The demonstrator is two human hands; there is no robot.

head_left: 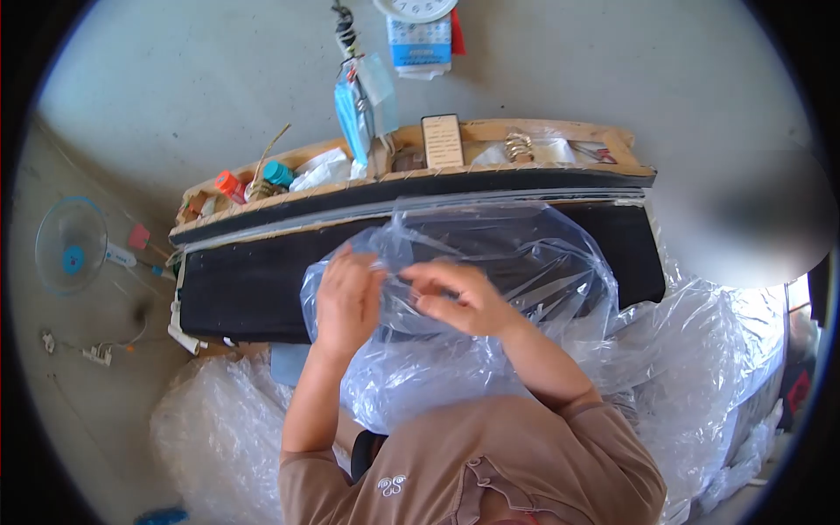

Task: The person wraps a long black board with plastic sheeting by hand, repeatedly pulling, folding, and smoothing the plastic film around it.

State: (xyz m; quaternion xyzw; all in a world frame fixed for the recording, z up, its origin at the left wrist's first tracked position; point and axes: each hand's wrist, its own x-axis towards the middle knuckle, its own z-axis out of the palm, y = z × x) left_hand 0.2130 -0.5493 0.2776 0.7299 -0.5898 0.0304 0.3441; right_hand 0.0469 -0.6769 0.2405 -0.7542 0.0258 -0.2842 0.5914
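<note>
Clear plastic film (560,271) lies crumpled over the middle and right of a black padded surface (254,289) and hangs down to my lap. My left hand (348,297) is at the film's left part, its fingers curled together on the plastic and slightly blurred. Close on its right is my right hand (455,296), palm down over the film. Its thumb and fingers are apart, with the fingertips pointing toward the left hand. Whether those fingertips touch the plastic I cannot tell.
A wooden ledge (490,131) behind the black surface holds a phone (443,141), scissors (600,154), orange-capped (230,185) and teal-capped (278,173) bottles. Blue masks (353,114) hang above. More plastic film (219,437) is heaped at both sides. A round transparent fan (73,247) stands left.
</note>
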